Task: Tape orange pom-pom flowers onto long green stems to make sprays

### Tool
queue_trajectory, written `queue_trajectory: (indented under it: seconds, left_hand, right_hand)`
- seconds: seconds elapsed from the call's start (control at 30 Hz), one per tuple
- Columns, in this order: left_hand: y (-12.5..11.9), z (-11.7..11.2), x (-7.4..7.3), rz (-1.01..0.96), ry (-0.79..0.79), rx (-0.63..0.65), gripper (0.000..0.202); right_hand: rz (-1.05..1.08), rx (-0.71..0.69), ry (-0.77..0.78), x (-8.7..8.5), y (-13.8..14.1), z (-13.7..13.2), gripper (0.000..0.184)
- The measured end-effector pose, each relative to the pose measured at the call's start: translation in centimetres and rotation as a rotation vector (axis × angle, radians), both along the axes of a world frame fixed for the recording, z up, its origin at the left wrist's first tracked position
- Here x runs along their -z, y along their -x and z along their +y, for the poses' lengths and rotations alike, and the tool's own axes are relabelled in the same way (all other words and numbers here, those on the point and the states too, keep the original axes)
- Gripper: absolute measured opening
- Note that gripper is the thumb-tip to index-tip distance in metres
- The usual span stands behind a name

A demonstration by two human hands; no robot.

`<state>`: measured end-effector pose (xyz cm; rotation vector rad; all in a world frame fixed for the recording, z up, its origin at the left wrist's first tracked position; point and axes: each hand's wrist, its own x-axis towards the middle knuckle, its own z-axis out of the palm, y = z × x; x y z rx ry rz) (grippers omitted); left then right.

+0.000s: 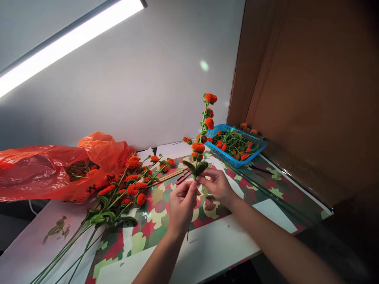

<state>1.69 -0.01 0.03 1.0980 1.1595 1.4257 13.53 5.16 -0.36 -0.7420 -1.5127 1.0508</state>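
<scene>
Upright above the table stands an artificial flower stem (203, 125) with fuzzy orange blooms up its length and two green leaves (195, 168) near its lower part. My left hand (184, 201) pinches the stem just under the leaves. At the base of the right leaf, the thumb and fingers of my right hand (215, 184) are closed together, touching the stem. The exact spot they grip is partly hidden by the fingers. Below my left hand, the thin end of the stem shows.
Finished-looking orange flower stems (130, 191) lie at the left, beside a red plastic bag (59, 169) with more inside. A blue basket (241, 162) of flower pieces stands at the back right. Wooden sticks (170, 176) and a pink cutter-like tool (182, 177) lie behind my hands.
</scene>
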Motion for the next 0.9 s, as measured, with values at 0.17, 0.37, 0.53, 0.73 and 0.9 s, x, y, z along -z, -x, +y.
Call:
queue_trajectory:
  seconds: [0.17,0.37,0.53,0.73,0.9]
  left_hand:
    - [0.49,0.12,0.4,0.102,-0.021,0.004,0.032]
    - [0.47,0.02,0.05,0.243,-0.089,-0.048,0.03]
    - [0.74,0.6,-0.32,-0.162,0.099,0.161,0.032]
    - [0.91,0.61,-0.43,-0.412,0.253,0.395,0.037]
    - [0.05,0.24,0.38,-0.201,0.187,0.285,0.039]
  right_hand:
    - [-0.073,0.007,-0.031,-0.28,-0.23,-0.1,0.016]
    - [-0.136,0.046,-0.097,-0.39,-0.31,-0.35,0.018]
    - [-0.034,-0.07,0.041,-0.7,-0.14,-0.28,0.023]
    - [0.14,-0.431,0.351,-0.93,-0.65,-0.08,0.027]
    - [0.218,-0.344,0.403,-0.72,-0.51,0.0,0.021]
